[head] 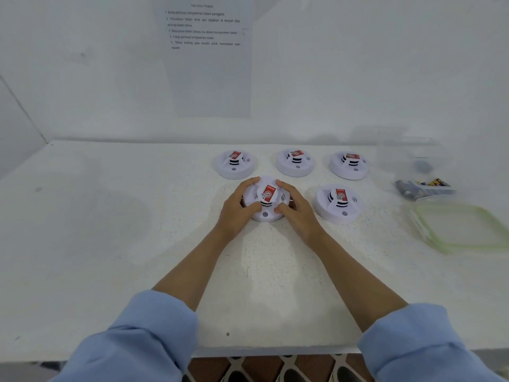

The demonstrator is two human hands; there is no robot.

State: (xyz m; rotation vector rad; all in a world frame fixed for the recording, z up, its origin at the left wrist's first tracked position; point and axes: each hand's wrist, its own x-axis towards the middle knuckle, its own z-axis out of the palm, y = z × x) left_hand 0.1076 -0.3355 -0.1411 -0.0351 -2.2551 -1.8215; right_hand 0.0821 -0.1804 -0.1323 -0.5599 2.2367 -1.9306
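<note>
white table (110,216) | white wall (358,64) | printed sheet (209,78) | patterned floor (261,368) | detector (268,193) gripped

Left hand (239,209) and right hand (296,210) grip, forearms outstretched.

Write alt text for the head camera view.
A person's left hand and right hand grip a white smoke detector with a red label on a white table. Four matching detectors lie behind and right of it. At right sit a clear container of batteries and a green-rimmed lid; a printed sheet hangs on the wall.
</note>
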